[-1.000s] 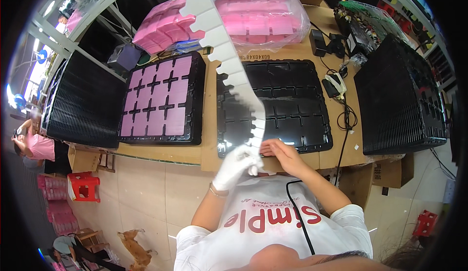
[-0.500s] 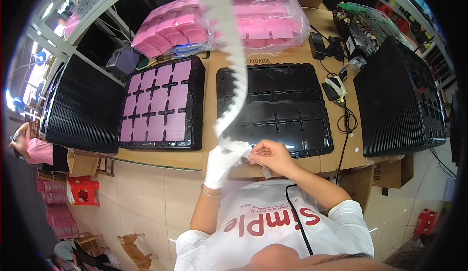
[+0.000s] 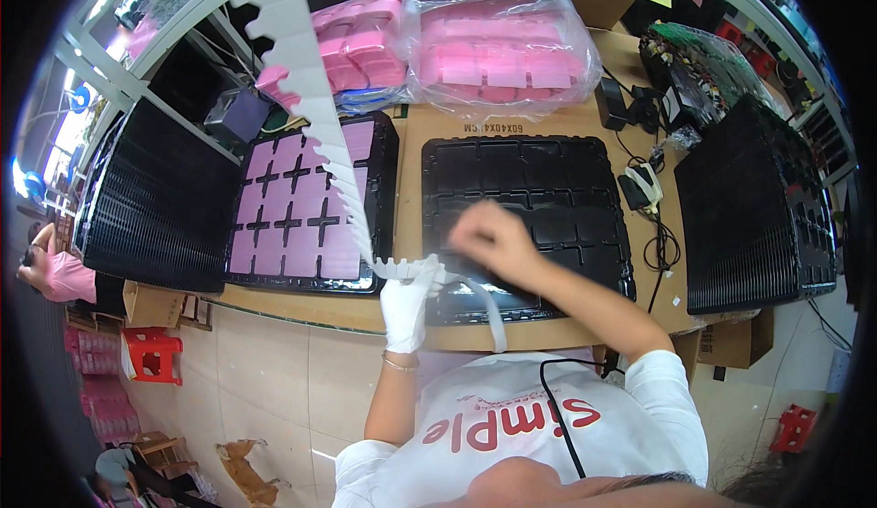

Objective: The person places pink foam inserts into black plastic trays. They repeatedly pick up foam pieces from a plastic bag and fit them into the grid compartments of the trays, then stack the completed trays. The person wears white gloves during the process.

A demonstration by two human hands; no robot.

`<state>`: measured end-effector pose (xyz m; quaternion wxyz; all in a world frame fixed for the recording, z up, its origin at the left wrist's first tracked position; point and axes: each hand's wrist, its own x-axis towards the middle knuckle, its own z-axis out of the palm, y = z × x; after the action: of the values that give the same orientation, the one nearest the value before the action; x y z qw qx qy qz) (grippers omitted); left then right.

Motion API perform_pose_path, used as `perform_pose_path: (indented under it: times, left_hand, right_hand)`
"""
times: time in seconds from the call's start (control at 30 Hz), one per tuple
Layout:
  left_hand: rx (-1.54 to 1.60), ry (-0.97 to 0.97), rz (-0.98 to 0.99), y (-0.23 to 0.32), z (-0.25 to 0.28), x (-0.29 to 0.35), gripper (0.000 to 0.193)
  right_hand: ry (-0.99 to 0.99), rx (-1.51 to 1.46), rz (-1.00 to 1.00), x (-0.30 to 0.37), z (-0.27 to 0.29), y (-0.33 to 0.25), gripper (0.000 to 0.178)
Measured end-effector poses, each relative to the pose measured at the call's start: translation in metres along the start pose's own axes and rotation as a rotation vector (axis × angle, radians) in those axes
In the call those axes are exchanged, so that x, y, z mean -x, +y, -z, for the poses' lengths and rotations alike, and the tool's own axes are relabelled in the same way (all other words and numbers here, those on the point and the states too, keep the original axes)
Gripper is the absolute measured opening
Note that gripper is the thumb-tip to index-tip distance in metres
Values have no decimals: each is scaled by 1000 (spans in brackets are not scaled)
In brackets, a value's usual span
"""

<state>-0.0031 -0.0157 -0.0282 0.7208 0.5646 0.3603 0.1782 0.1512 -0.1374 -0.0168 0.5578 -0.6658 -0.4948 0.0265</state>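
Head view: a white notched strip stands just left of the central black tray, slanting up and away from that tray's near left corner and crossing, in the line of sight, a pink-filled tray. At the same corner of the central black tray, the gloved left hand has its fingers closed on the strip's lower part; a narrow pale band curves over the tray's near edge. Above the central black tray is the bare right hand, its fingers bent inward; owing to blur, whether they grip anything cannot be told. Left of the central black tray lie the pink-filled tray and, farther out, a tray stack; beyond it, a clear bag of pink pieces; to its right, a white corded block.
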Motion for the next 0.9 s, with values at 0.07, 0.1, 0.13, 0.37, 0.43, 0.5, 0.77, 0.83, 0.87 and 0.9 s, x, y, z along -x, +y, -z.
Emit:
perform_pose_path:
  times: [0.07, 0.1, 0.13, 0.37, 0.43, 0.5, 0.77, 0.83, 0.87, 0.9]
  left_hand:
    - [-15, -6, 11, 0, -1, -2, 17]
    - [-32, -27, 21, 1, -3, -2, 18]
    - [-49, -46, 31, 2, -4, -4, 18]
    - [-62, -81, 94, 9, -3, -3, 19]
    - [-75, -95, 101, 8, -1, -4, 19]
    - [-88, -114, 102, 6, 1, -6, 19]
    - [-108, -134, 118, 9, 1, -7, 18]
    - [-109, -138, 124, 10, 1, -7, 18]
    - [-115, -142, 131, 12, 1, -7, 18]
    - [-121, -146, 138, 13, 0, -7, 18]
  right_hand:
    - [65, 25, -203, -39, 0, 60, 6]
    - [101, 30, -278, -57, 0, 92, 9]
    - [74, 126, -314, -74, 2, 114, 11]
    - [-19, 370, -482, -114, -14, 145, 14]
    - [-72, 491, -467, -118, -13, 139, 14]
    - [-151, 561, -458, -123, -9, 132, 13]
    - [-152, 622, -456, -126, -8, 135, 11]
    - [-155, 625, -477, -127, -9, 134, 11]
    - [-159, 638, -484, -127, -10, 137, 11]
    - [-162, 650, -490, -127, -10, 139, 11]
